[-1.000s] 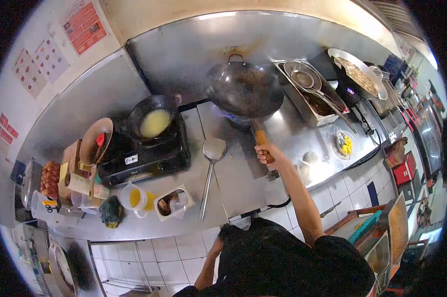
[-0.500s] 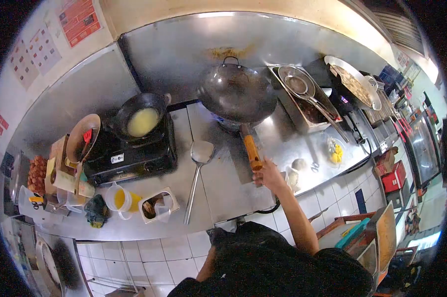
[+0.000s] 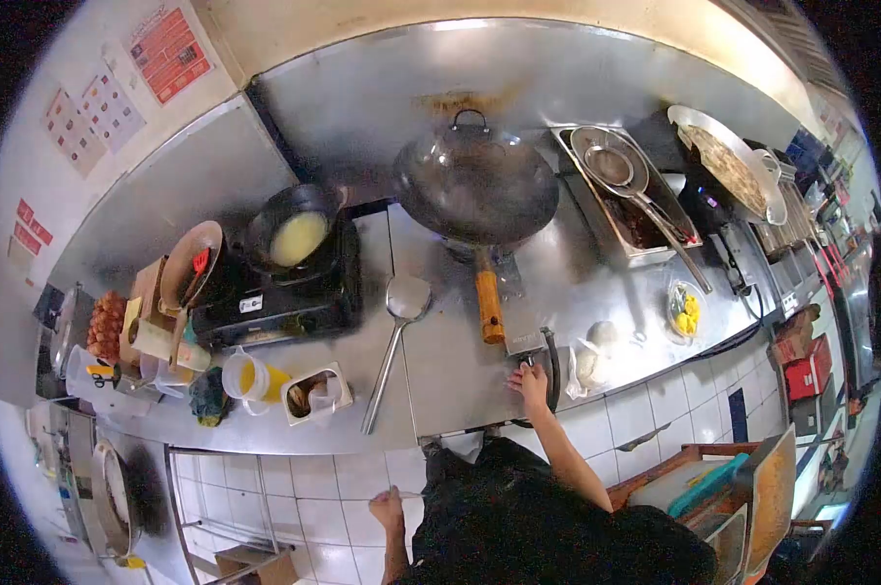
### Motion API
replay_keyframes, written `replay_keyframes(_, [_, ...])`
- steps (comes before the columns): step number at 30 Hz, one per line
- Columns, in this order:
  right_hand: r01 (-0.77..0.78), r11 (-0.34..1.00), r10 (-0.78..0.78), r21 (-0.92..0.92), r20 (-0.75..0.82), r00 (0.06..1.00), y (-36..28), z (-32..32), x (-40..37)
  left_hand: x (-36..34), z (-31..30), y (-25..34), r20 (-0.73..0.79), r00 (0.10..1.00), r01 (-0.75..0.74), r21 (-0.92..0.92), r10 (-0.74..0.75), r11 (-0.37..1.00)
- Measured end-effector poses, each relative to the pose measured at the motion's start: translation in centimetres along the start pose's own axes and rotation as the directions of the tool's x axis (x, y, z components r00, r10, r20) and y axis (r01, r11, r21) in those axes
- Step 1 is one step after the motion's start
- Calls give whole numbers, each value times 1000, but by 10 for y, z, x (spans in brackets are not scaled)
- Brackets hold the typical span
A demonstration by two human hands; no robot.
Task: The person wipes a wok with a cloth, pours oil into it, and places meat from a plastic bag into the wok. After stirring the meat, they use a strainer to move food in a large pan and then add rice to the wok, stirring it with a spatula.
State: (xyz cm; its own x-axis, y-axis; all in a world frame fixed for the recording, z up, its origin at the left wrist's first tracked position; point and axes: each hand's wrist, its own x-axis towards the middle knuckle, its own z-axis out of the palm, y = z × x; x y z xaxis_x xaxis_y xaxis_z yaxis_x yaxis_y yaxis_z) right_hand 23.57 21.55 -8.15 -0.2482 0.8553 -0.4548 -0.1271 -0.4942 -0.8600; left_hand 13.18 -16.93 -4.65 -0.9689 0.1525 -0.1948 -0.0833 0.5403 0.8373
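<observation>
My right hand is at the front of the burner under the wok, its fingers closed around a small dark control knob. Just beyond it, the wooden handle of a dark wok points toward me. The wok rests on its burner, and its inside looks bare. Low beside my body, my left hand is curled closed in front of the floor tiles; what it holds, if anything, is too small to make out. A metal wok spatula lies on the steel counter left of the wok handle.
A black pan with pale yellow liquid sits on a portable stove to the left. Nearby are a jug and a metal container. Rightward stand strainers, a bag and a yellow-filled dish.
My right hand has let go of the wok handle and moved down to the knob. My left hand has come into view. The blue glow beneath the wok no longer shows.
</observation>
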Motion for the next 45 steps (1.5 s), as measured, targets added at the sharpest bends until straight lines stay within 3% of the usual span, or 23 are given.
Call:
replay_keyframes(1, [-10,1000,10,4,4,1000,-4,3,-5,4,-2,10,-50,995,-80,141,88,987])
replay_keyframes(3, [78,965,-101,-251,-79,992,-13,7,-13,10,-1,19,-28,994,-108,69,110,992])
replay_keyframes(7, [112,981,-128,-156,-91,988,-3,3,0,9,12,72,89,980,-176,-46,180,983])
replay_keyframes(8, [-94,991,103,94,-87,991,-7,3,4,9,18,82,107,974,-193,-61,199,979])
replay_keyframes(9, [-293,897,321,332,-30,947,-10,3,8,9,25,93,105,976,-188,-61,193,980])
replay_keyframes(10, [-296,897,323,329,-31,946,-16,0,14,10,31,105,129,963,-223,-99,235,970])
replay_keyframes(12, [-595,433,543,677,331,772,-24,-11,23,14,39,127,182,923,-312,-161,339,936])
replay_keyframes(13, [-593,431,546,680,326,772,-23,-14,23,17,42,138,211,892,-364,-188,399,912])
replay_keyframes(16, [-665,86,457,742,563,688,-19,-19,28,25,48,185,219,853,-419,-253,473,872])
replay_keyframes(17, [-668,96,456,738,563,689,-16,-18,27,29,50,198,212,855,-417,-261,473,871])
replay_keyframes(19, [-545,258,360,798,444,821,-17,-5,12,36,48,217,297,805,-367,-430,514,824])
replay_keyframes(20, [-441,625,312,644,311,898,-22,-1,-5,38,46,225,292,807,-367,-434,514,823])
replay_keyframes(22, [-311,916,214,254,345,914,-56,26,-61,47,46,242,432,783,-124,-596,447,793])
replay_keyframes(23, [-304,919,208,252,344,916,-78,43,-91,53,49,248,430,782,-124,-602,451,789])
replay_keyframes(25, [-199,979,191,-46,556,809,-109,71,-144,59,50,254,485,776,-50,-591,404,805])
replay_keyframes(26, [-211,976,206,-54,548,811,-112,78,-154,66,56,247,505,765,-22,-599,399,801])
replay_keyframes(30, [359,901,-183,-244,536,824,-107,97,-157,85,53,256,525,753,-43,-564,398,825])
replay_keyframes(34, [329,929,-218,-169,469,856,-112,125,-167,96,44,251,497,737,-52,-633,457,772])
replay_keyframes(36, [367,913,-248,-179,470,847,-108,128,-167,110,36,244,698,635,-19,-415,332,910])
replay_keyframes(39, [373,903,-237,-216,474,848,-107,133,-172,113,22,246,705,620,-22,-423,344,906])
replay_keyframes(41, [612,732,-379,-299,567,731,-103,132,-169,121,25,232,676,598,-65,-495,430,867])
replay_keyframes(42, [608,733,-372,-305,568,734,-101,132,-169,122,23,233,641,571,-106,-562,513,820])
replay_keyframes(45, [543,790,-284,-285,615,735,-102,142,-172,121,11,242,609,604,-127,-564,515,816])
